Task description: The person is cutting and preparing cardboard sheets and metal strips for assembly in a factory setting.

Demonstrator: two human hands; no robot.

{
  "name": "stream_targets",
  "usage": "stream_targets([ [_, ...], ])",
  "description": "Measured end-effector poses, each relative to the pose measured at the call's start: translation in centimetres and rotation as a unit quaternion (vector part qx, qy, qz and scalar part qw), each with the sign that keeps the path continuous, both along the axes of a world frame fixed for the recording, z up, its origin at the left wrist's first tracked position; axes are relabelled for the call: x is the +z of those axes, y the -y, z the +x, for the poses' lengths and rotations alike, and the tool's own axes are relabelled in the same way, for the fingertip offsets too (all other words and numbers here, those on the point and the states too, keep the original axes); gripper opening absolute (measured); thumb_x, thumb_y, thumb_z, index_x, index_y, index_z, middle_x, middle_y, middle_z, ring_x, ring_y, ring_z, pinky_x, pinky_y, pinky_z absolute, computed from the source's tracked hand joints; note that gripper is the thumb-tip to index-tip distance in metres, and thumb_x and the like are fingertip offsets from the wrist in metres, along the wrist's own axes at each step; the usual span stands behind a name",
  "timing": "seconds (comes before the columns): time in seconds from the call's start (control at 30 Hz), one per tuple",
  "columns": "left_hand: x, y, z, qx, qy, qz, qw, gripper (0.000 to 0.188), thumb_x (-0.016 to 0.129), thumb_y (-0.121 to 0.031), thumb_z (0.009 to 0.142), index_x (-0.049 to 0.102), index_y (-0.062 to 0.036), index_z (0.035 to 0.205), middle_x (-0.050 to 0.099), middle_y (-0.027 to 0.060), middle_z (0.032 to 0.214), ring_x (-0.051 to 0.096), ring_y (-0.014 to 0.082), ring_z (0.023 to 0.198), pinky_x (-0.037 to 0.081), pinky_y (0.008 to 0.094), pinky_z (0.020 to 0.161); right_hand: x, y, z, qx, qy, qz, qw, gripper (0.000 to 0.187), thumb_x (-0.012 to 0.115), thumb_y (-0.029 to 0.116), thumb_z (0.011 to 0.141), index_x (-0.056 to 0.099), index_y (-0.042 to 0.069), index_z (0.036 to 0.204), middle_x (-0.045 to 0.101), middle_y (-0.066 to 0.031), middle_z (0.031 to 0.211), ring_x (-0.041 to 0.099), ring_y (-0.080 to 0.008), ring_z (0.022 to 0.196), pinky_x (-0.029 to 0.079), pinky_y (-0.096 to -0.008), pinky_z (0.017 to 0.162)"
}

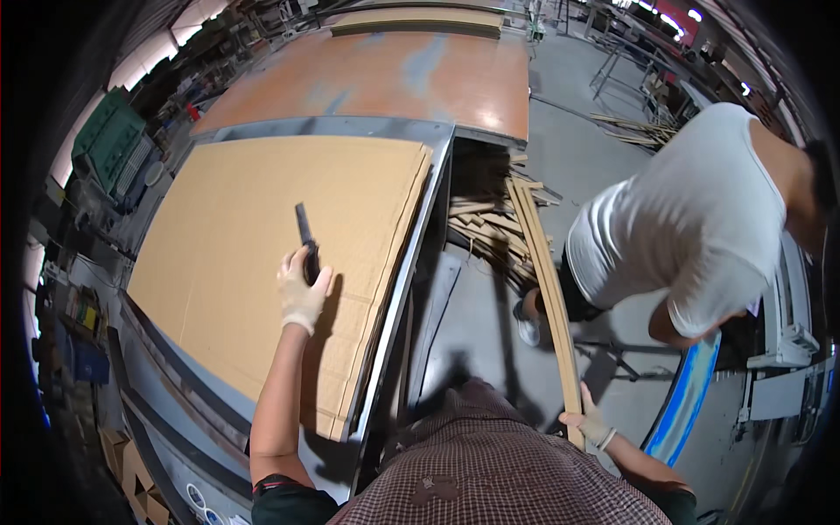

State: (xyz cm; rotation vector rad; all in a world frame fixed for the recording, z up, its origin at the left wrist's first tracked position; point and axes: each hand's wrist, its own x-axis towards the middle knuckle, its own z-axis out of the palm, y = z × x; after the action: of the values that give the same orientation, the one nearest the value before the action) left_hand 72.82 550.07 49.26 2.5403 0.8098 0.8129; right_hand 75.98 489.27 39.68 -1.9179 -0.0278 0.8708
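My left hand (304, 293), in a pale glove, is over the large stack of cardboard sheets (236, 236) on the left. Its fingers are closed around the dark handle of a knife (305, 229), whose flat blade points away from me. Low on the right, my gloved right hand (588, 423) grips the near end of long, narrow cardboard strips (549, 297). These slant away from me, their far end near a heap of similar strips (490, 232) beside the stack.
A metal-framed table (420, 201) carries the stack; beyond it lies a worn orange-brown board (385, 79). Close on the right, a person in a white shirt (682, 219) bends over. A blue curved panel (689, 398) stands near them. Black bars (179, 376) run along the left.
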Motion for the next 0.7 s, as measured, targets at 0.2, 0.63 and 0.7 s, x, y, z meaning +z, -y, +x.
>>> stream_targets([
  [0.2, -1.2, -1.1, 2.6, 0.111, -0.058, -0.026, 0.992, 0.046, 0.067, -0.018, 0.074, 0.056, -0.0064, 0.117, 0.056, 0.0173, 0.11, 0.049, 0.0351, 0.109, 0.041, 0.0439, 0.096, -6.6, -3.0, 14.0, 0.034, 0.027, -0.148, 0.988, 0.118, 0.081, 0.034, 0.066, 0.003, -0.001, 0.147, 0.056, -0.0207, 0.118, 0.056, -0.0257, 0.108, 0.044, -0.0336, 0.093],
  [0.63, 2.2, 1.9, -5.6, 0.331, 0.183, -0.089, 0.921, 0.033, 0.054, -0.003, 0.083, 0.045, -0.0048, 0.115, 0.053, 0.0041, 0.093, 0.052, 0.0123, 0.083, 0.045, 0.0284, 0.073, 6.1, -51.1, 44.6, 0.341, 0.28, 0.172, 0.881, 0.049, 0.054, 0.037, 0.092, 0.056, -0.005, 0.118, 0.062, -0.0177, 0.115, 0.057, -0.0259, 0.108, 0.042, -0.0339, 0.094],
  [0.7, 3.6, 3.8, -9.2, 0.434, 0.2, -0.071, 0.876, 0.033, 0.057, -0.003, 0.082, 0.048, -0.0035, 0.114, 0.055, 0.0054, 0.099, 0.054, 0.0131, 0.086, 0.045, 0.0277, 0.076, 4.4, -56.1, 47.8, 0.451, 0.209, 0.107, 0.861, 0.054, 0.045, 0.044, 0.096, 0.056, -0.003, 0.121, 0.062, -0.0133, 0.115, 0.057, -0.0188, 0.106, 0.043, -0.0309, 0.092],
])
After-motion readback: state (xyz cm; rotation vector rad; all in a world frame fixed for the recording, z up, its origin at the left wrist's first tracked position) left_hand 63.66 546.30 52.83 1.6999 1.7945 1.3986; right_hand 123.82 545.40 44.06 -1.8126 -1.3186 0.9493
